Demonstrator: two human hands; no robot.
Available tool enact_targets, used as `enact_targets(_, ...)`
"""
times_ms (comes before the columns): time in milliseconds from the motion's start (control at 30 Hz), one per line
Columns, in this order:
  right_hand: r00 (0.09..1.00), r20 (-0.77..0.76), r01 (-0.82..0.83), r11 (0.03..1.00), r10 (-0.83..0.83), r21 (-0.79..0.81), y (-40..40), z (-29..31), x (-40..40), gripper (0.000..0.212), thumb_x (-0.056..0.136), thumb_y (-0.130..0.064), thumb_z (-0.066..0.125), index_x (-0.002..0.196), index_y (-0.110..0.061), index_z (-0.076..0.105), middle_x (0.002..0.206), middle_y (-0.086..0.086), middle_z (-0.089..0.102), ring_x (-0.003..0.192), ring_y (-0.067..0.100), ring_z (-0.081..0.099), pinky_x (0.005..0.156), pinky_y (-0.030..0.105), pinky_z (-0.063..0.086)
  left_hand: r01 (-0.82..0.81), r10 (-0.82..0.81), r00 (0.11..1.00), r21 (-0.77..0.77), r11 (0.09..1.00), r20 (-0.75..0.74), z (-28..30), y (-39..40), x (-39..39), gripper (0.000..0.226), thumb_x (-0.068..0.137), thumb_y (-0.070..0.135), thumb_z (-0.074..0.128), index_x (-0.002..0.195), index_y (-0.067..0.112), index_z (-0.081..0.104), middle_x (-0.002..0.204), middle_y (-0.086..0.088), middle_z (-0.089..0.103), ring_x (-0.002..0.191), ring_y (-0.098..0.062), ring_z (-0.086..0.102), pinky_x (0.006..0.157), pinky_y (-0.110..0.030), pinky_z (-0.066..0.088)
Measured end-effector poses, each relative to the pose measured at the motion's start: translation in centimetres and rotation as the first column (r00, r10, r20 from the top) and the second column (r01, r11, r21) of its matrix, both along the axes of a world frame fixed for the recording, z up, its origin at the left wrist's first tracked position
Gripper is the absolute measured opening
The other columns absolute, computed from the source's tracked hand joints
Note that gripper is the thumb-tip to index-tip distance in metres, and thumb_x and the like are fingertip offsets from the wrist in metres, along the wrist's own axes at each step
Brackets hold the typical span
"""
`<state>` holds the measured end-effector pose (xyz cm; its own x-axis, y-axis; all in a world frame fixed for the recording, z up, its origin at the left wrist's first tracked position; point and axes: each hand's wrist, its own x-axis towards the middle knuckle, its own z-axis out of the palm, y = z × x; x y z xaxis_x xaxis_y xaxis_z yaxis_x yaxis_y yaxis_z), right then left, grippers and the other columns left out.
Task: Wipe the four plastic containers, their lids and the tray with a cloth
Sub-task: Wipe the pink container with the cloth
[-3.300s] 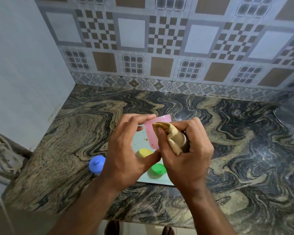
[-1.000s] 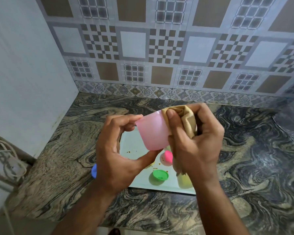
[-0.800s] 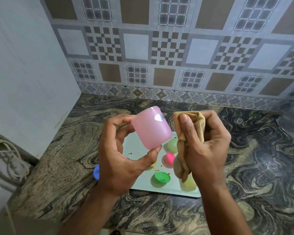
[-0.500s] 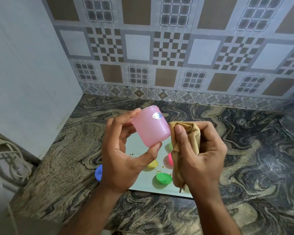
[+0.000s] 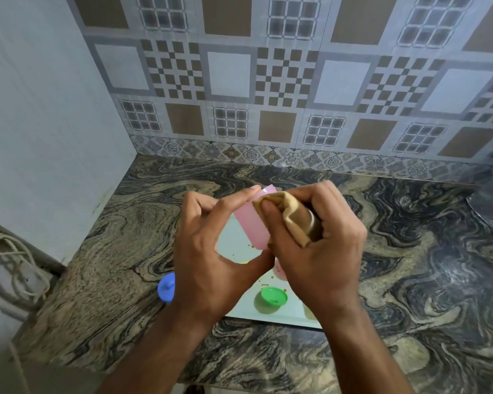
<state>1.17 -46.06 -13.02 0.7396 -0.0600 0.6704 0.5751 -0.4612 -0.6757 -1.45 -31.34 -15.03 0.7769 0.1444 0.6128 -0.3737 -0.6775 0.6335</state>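
1. Wiping a pink container (image 5: 249, 223) in mid-air above the desk (image 5: 120, 251), a person works over a marbled surface set against a patterned tile wall (image 5: 268, 81).
2. At far left, a coil of pale cable (image 5: 9, 268) sits by the plain wall; a blue lid (image 5: 166, 287) rests on the desk just beside the tray (image 5: 271, 315).
3. The left hand (image 5: 211, 265) holds the container, forefinger curled over one end and thumb pressed under the other; its grip is closed on the cup.
4. The right hand (image 5: 316, 245) clutches a tan cloth (image 5: 293, 217), bunched and pressed against the container's side; its grip is closed round the fabric, thumb on top.
5. Below the hands, the pale tray lies flat on the desk, carrying a green lid (image 5: 273, 298), scattered crumbs, and a slip of a pink piece mostly hidden by the right hand; what else it carries cannot be told.
6. The step in hand appears to be wiping the pink container's outside. By the look of things, the job is early: lids and tray seem undone.
7. The next move likely calls for turning the cup in the left hand so the cloth reaches the unwiped wall, with a firm hold so the smooth plastic does not slip.
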Motion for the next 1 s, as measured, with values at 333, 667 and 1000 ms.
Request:
enact_targets(333,0.985,-0.114,-0.063,0.882,0.131,0.468,-1.0,-1.2,-0.9,0.015,0.094,-0.024,0.077,0.088,-0.016,0.065,0.072,-0.012,0.069,0.057,0.008,0.060,0.053,0.025,0.049,0.106,-0.117,0.993,-0.421,0.901,-0.001,-1.3,0.5,0.3,0.073,0.069,0.026,0.093,0.130,0.013,0.055,0.131,0.006,0.066,0.120,-0.029,0.067,0.100,-0.051,0.056)
enact_targets(667,0.981,-0.136,-0.064,0.891,0.138,0.449,-1.1,-2.8,-1.5,0.019,0.093,-0.038,0.080,0.090,-0.023,0.069,0.070,0.010,0.062,0.053,0.031,0.057,0.047,0.054,0.051,0.157,-0.171,0.985,-0.423,0.892,0.006,-1.5,0.5,0.7,0.084,0.071,0.025,0.096,0.143,0.015,0.054,0.137,-0.004,0.064,0.126,-0.030,0.065,0.105,-0.047,0.054)
enact_targets(1000,0.996,-0.066,-0.034,0.963,0.053,0.267,-1.0,0.1,0.0,0.017,0.092,-0.024,0.080,0.087,-0.012,0.070,0.077,0.001,0.067,0.064,0.017,0.061,0.059,0.034,0.049,0.184,-0.170,0.981,-0.178,0.967,0.092,-0.8,0.5,0.4,0.070,0.071,0.023,0.096,0.132,0.017,0.061,0.122,-0.009,0.061,0.114,-0.028,0.065,0.094,-0.052,0.056)
